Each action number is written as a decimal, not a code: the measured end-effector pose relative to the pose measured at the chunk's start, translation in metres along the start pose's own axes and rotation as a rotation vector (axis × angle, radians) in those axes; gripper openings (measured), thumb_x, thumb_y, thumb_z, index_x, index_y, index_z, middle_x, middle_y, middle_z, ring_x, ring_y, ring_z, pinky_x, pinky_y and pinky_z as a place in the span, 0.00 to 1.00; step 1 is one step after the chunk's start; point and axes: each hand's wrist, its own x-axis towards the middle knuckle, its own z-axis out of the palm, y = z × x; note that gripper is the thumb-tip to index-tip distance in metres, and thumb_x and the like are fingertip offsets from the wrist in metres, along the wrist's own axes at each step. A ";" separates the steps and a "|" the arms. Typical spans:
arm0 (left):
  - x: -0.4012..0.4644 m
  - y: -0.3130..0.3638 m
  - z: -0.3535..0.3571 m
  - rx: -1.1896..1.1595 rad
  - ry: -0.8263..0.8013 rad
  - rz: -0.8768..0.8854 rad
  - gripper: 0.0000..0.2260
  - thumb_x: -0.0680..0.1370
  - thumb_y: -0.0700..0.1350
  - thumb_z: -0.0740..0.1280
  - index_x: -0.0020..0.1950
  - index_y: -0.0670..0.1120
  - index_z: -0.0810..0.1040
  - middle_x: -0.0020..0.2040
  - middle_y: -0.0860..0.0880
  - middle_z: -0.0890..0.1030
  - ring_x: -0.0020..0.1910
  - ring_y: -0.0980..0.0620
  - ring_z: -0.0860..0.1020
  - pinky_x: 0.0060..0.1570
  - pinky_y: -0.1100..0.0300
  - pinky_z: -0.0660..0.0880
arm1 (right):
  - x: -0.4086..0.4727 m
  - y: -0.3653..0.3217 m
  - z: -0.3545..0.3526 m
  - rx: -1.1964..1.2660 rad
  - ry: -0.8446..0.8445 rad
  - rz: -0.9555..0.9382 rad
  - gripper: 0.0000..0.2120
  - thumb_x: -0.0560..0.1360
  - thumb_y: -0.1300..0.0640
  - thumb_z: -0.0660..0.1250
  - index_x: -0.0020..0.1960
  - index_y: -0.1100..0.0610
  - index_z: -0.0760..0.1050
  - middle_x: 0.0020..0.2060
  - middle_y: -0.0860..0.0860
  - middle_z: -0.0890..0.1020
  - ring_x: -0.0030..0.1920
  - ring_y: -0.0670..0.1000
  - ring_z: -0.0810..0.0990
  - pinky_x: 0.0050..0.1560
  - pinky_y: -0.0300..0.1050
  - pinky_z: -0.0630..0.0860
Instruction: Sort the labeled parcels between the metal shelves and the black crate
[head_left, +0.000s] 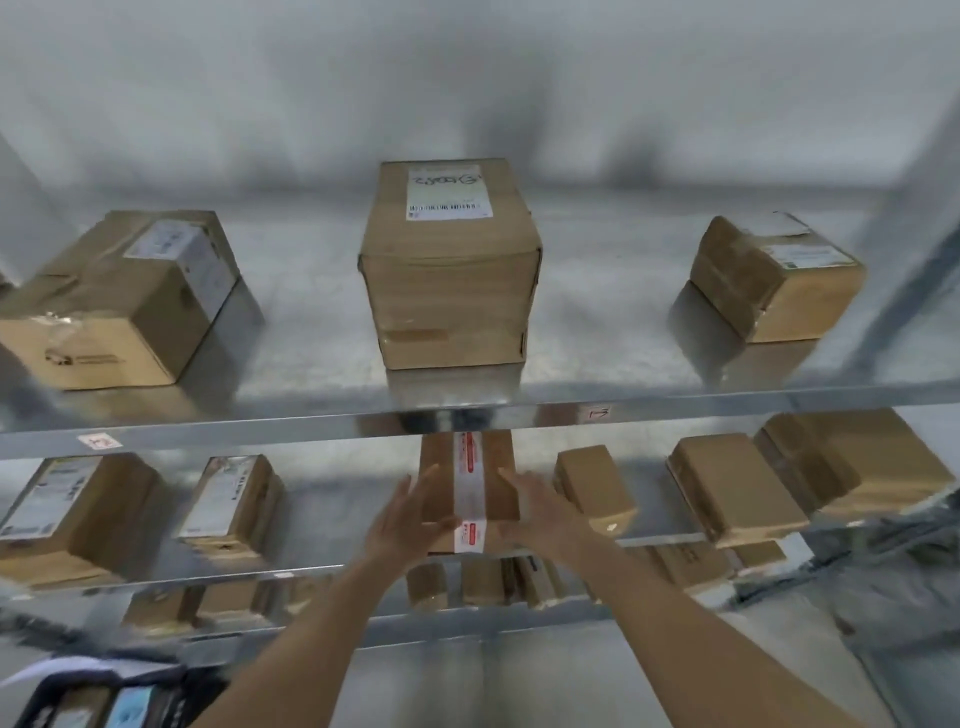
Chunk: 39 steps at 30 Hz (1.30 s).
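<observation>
A flat brown parcel (470, 480) with a strip of white and red tape down its middle lies on the middle metal shelf (249, 576), at its front edge. My left hand (410, 514) presses flat against the parcel's left side, fingers stretched out. My right hand (540, 514) rests against its right side and top in the same way, so the parcel sits between both hands. The black crate (78, 696) is at the bottom left, with a few parcels inside, partly cut off by the frame.
The top shelf (311, 426) holds three labeled boxes: left (119, 301), middle (449, 265), right (774, 275). More parcels flank my hands on the middle shelf (228, 504) (595, 488) (727, 488). Small parcels (483, 579) stand on the lower shelf.
</observation>
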 end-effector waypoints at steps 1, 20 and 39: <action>0.005 -0.002 0.003 -0.013 0.007 0.000 0.36 0.73 0.62 0.71 0.76 0.61 0.56 0.71 0.52 0.69 0.66 0.47 0.75 0.62 0.48 0.77 | 0.004 -0.001 0.003 0.021 0.017 -0.015 0.43 0.72 0.37 0.74 0.78 0.37 0.52 0.73 0.43 0.65 0.72 0.50 0.68 0.71 0.55 0.71; 0.019 -0.007 0.022 -0.374 0.035 0.029 0.49 0.66 0.54 0.80 0.76 0.60 0.51 0.68 0.57 0.68 0.65 0.56 0.69 0.66 0.54 0.71 | 0.028 -0.002 0.024 0.345 0.080 -0.063 0.52 0.68 0.42 0.80 0.81 0.47 0.51 0.72 0.46 0.69 0.72 0.50 0.69 0.75 0.55 0.69; -0.157 -0.028 -0.046 -0.910 0.139 -0.113 0.30 0.70 0.47 0.79 0.66 0.42 0.71 0.60 0.44 0.80 0.52 0.48 0.82 0.50 0.50 0.81 | -0.143 -0.097 0.049 0.738 0.335 0.069 0.50 0.65 0.44 0.83 0.78 0.54 0.60 0.69 0.51 0.75 0.62 0.51 0.77 0.60 0.46 0.74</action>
